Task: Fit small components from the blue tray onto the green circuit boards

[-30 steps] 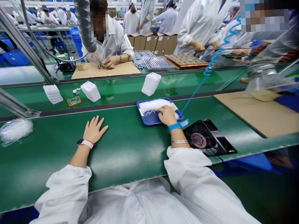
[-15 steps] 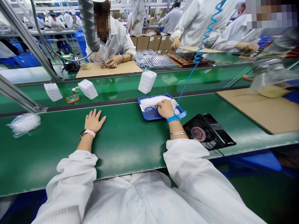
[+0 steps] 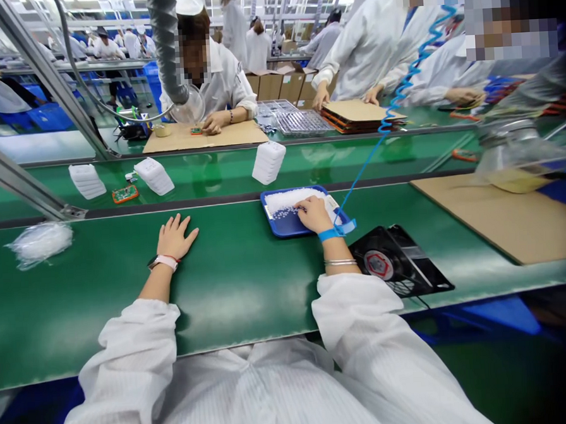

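My left hand [image 3: 174, 238] lies flat on the green workbench [image 3: 230, 290] with its fingers spread and nothing under them that I can see. Over the blue tray [image 3: 286, 224] my right hand [image 3: 315, 214] is bent down, its fingers drawn together at the small white pieces [image 3: 287, 200]. Whatever is between those fingertips is too small to make out. The pieces lie heaped along the tray's far side and scattered towards its middle. A blue wrist strap [image 3: 330, 234] with a coiled cord circles my right wrist.
A black fan [image 3: 390, 260] stands right of my right forearm. Cardboard [image 3: 511, 219] lies further right, a plastic bag of white pieces [image 3: 42, 242] far left. White stacks [image 3: 268, 163] and an orange-edged circuit board [image 3: 125, 193] sit on the green belt beyond. A co-worker [image 3: 222, 82] works opposite.
The white stacks and circuit board on the belt have shifted left. A standing co-worker's cardboard sheet now rests on the pile at the back. My hands have stayed in nearly the same places.
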